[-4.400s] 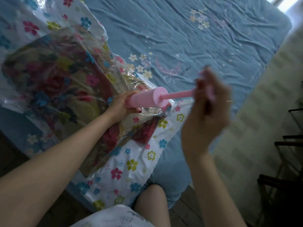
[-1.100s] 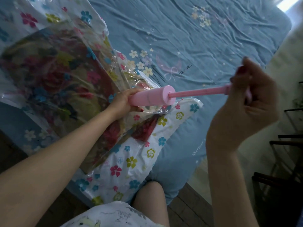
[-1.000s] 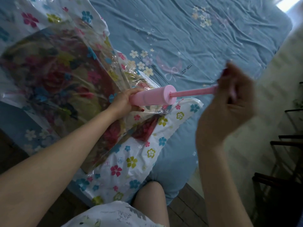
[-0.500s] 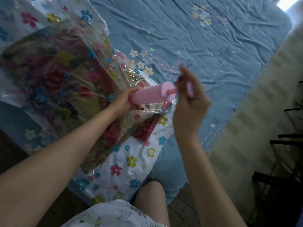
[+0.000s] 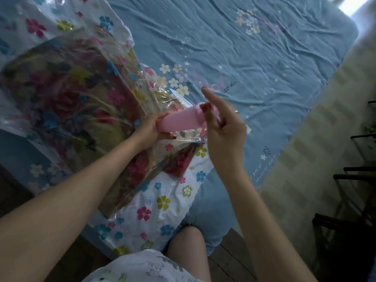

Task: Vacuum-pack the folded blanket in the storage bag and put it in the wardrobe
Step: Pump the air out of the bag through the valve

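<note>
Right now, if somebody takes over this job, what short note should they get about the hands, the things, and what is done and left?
Left hand grips the pump barrel, holding it against the bag.
Right hand is at the pump's outer end with the plunger pushed in; forefinger straight, grip unclear.
Blanket is inside the bag, on the bed.
Done: blanket bagged, pump in place.
Left: finish pumping, remove pump, carry bag to the wardrobe, which is not in view.

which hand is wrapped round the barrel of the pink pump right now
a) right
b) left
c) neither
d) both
b: the left hand curls round the lower barrel of the pink pump against the storage bag, while the right hand is at the pump's handle end.
</note>
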